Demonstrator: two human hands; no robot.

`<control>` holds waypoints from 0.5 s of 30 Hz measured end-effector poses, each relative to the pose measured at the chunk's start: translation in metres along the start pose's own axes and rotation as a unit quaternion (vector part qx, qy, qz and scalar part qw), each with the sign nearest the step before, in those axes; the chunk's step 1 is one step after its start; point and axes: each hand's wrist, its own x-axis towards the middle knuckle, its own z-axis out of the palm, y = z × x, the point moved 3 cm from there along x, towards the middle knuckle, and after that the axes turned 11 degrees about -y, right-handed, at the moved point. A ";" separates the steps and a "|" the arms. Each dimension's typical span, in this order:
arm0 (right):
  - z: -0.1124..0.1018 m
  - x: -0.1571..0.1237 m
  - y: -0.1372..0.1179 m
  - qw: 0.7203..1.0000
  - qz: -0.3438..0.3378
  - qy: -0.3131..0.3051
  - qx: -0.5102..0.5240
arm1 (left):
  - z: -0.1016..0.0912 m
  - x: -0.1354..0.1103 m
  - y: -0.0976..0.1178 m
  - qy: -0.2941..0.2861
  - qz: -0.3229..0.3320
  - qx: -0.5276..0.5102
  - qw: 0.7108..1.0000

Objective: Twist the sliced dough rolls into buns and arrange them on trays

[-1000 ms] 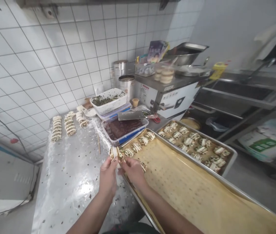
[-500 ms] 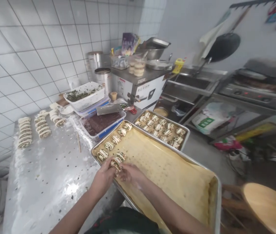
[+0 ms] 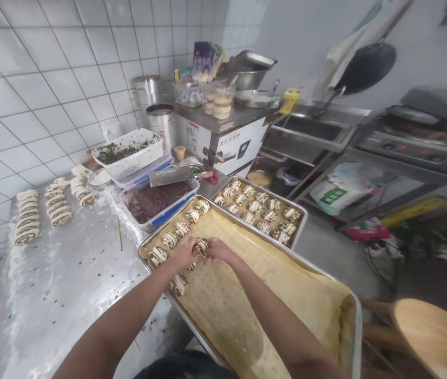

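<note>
Between the fingertips of my left hand (image 3: 185,253) and my right hand (image 3: 220,249) is a herb-filled dough roll (image 3: 201,246), pale with green layers. Both hands are closed on it, low over the left end of a large baking tray (image 3: 355,337) lined with brown parchment paper (image 3: 271,284). My fingers hide part of the roll. Several similar rolls (image 3: 170,240) sit in a line along the tray's left edge. Another roll (image 3: 178,285) lies at the near left edge, below my left wrist.
Behind stands a second tray (image 3: 302,226) filled with rolls. Sliced dough logs (image 3: 28,218) lie on the floury metal table (image 3: 77,284) at left. A cleaver (image 3: 170,176) rests across a tub of dark paste (image 3: 156,202), beside a white herb container (image 3: 129,158). A wooden stool (image 3: 436,331) stands right.
Both hands have moved farther over the tray, away from its near edge. One roll now lies at the near left edge, where none showed before. The camera view has shifted slightly.
</note>
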 end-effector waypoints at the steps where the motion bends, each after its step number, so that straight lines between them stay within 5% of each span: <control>1: -0.001 0.002 0.003 1.000 -0.001 0.016 -0.021 | 0.003 0.001 -0.004 0.001 -0.009 -0.001 1.000; 9: 0.008 -0.001 -0.005 0.953 -0.168 0.136 -0.211 | 0.005 0.006 -0.018 0.021 -0.110 -0.049 0.993; 12: 0.016 -0.001 -0.005 0.948 -0.139 0.152 -0.242 | 0.006 -0.004 -0.009 0.050 -0.125 0.011 0.991; 15: 0.019 -0.002 -0.007 0.935 -0.058 0.157 -0.313 | 0.017 -0.022 -0.001 0.021 -0.187 0.141 0.972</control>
